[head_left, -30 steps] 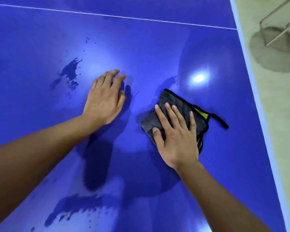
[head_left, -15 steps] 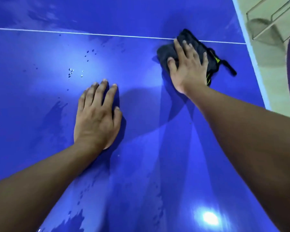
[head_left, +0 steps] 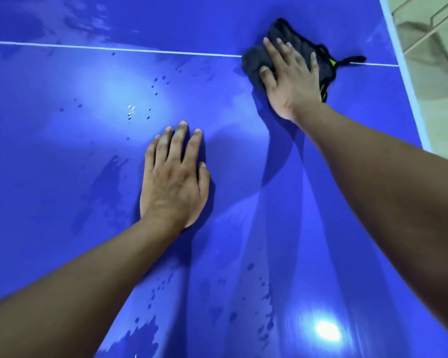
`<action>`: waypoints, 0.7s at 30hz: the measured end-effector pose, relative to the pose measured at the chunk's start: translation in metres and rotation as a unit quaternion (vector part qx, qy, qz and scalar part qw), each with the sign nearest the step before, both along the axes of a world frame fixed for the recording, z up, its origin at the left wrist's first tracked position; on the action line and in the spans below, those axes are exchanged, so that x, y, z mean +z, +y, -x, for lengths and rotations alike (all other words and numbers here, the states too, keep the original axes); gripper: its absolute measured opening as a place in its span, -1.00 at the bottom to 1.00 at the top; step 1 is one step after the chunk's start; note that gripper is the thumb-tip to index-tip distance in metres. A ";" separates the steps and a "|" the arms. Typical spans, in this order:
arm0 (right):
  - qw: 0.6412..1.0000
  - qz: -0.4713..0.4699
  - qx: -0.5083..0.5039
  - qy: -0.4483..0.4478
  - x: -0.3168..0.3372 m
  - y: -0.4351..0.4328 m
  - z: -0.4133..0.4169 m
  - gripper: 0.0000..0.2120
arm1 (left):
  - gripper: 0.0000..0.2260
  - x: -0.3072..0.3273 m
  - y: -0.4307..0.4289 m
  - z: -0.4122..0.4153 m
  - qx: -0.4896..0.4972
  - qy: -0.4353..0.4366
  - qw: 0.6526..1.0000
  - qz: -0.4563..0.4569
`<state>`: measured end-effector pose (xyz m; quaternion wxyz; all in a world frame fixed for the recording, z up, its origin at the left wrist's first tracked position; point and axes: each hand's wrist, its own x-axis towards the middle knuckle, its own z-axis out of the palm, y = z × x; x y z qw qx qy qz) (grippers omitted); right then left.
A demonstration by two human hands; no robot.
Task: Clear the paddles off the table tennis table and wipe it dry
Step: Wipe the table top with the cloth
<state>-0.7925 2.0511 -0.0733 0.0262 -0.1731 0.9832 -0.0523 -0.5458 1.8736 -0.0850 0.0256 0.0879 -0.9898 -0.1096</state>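
Two hands [head_left: 175,182] [head_left: 292,81], one grey cloth [head_left: 252,60], one blue table [head_left: 62,177], one white line [head_left: 114,49]

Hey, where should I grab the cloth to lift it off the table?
Pinch the loop sticking out to the right of the cloth, coming from the right edge of the table. It lies free; the right hand presses flat on the rest.

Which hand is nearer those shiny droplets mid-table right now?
Left. The left hand lies flat just this side of the droplets; the right hand presses the cloth far off to their right.
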 end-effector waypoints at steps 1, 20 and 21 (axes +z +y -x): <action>1.000 0.003 0.014 -0.001 0.000 -0.002 -0.017 -0.43 | -0.50 0.000 0.001 -0.001 0.000 0.002 1.000 0.004; 0.999 0.040 0.030 -0.013 -0.008 0.034 -0.334 -0.43 | -0.63 0.010 0.031 -0.172 -0.036 0.037 0.998 -0.019; 0.999 0.041 0.028 -0.011 -0.007 0.038 -0.352 -0.43 | -0.63 0.012 0.038 -0.203 -0.038 0.038 0.998 -0.030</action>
